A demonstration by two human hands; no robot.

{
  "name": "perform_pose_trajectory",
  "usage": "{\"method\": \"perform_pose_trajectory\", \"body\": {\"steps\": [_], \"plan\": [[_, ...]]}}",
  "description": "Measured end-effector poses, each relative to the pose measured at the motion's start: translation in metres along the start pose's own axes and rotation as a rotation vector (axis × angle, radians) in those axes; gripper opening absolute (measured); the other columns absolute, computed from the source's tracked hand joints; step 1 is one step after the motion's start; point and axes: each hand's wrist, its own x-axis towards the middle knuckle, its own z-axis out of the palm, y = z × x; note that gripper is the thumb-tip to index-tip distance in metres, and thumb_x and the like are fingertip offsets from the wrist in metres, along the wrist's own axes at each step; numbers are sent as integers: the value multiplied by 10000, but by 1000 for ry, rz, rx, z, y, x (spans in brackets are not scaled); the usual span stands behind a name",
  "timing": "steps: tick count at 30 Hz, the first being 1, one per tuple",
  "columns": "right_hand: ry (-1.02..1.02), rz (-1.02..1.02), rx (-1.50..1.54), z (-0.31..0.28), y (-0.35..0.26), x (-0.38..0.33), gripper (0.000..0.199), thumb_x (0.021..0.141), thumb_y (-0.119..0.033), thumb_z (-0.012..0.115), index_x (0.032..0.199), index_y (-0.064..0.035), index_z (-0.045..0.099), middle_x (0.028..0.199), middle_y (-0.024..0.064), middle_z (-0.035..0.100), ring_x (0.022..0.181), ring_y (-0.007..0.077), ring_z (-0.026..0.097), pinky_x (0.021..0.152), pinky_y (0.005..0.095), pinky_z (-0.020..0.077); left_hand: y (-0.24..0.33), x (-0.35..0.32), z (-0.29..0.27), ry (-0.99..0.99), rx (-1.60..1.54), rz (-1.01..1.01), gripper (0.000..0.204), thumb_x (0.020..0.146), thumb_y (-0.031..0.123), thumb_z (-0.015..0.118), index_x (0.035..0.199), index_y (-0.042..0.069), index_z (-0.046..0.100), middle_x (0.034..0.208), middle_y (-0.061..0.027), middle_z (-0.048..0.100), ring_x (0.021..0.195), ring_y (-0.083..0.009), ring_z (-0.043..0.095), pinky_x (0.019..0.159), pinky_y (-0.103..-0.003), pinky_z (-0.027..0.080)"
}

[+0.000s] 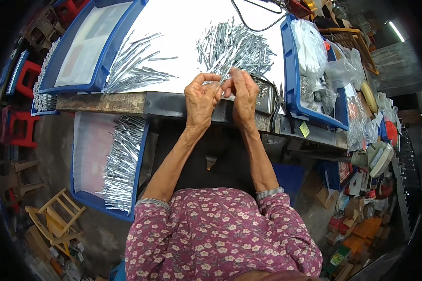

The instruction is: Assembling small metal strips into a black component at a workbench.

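Both hands meet at the front edge of the white-topped table [183, 56]. Thumb and fingers of my left hand [199, 102] are pinched together on a thin silver strip [224, 75]. My right hand [243, 96] pinches at the same piece from the other side; its exact shape is partly hidden by the fingertips. Just beyond the hands lies a heaped pile of slender silver strips [237, 44]. A second, looser bunch of strips [138, 70] is spread to the left. Beside my right hand sits a small metal tray [266, 97] with tiny parts.
Dark-handled pliers [276, 105] lie right of the metal tray. A blue bin [293, 89] at right holds plastic bags. Another blue tray [101, 77] stands at far left. Below the table's left side, a blue crate [91, 199] holds many strips. A black cable [248, 25] crosses the far tabletop.
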Motion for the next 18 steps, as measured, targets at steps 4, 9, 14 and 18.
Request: {"method": "perform_pose_trajectory", "body": {"steps": [4, 9, 14, 18], "plan": [[83, -199, -167, 11, 1, -5, 298, 840, -118, 552, 1056, 67, 463, 689, 4, 521, 606, 51, 466, 549, 195, 390, -2, 0, -1, -7, -3, 7, 120, 848, 70, 518, 908, -33, 501, 571, 3, 478, 416, -5, 338, 347, -132, 211], [148, -315, -253, 17, 7, -6, 277, 828, -61, 543, 1057, 66, 453, 666, -27, 477, 605, 40, 434, 547, 182, 370, -8, -3, 1, 11, -15, 11, 100, 849, 45, 502, 911, -34, 504, 547, 10, 466, 411, -7, 338, 348, -147, 222], [242, -478, -533, 21, 14, -2, 259, 818, -60, 493, 1038, 75, 468, 547, 59, 463, 487, 154, 487, 475, 294, 411, -11, -3, 1, 50, 76, 66, 66, 835, 23, 513, 880, -24, 527, 555, 40, 455, 423, 1, 341, 359, -159, 230], [279, -531, -592, 23, 16, 1, 244, 829, -68, 453, 1032, 65, 476, 506, 99, 473, 440, 223, 518, 438, 338, 412, -11, -3, 4, 85, 145, 72, 51, 828, 17, 521, 860, -16, 542, 567, 47, 464, 444, 2, 366, 375, -155, 253]]}}
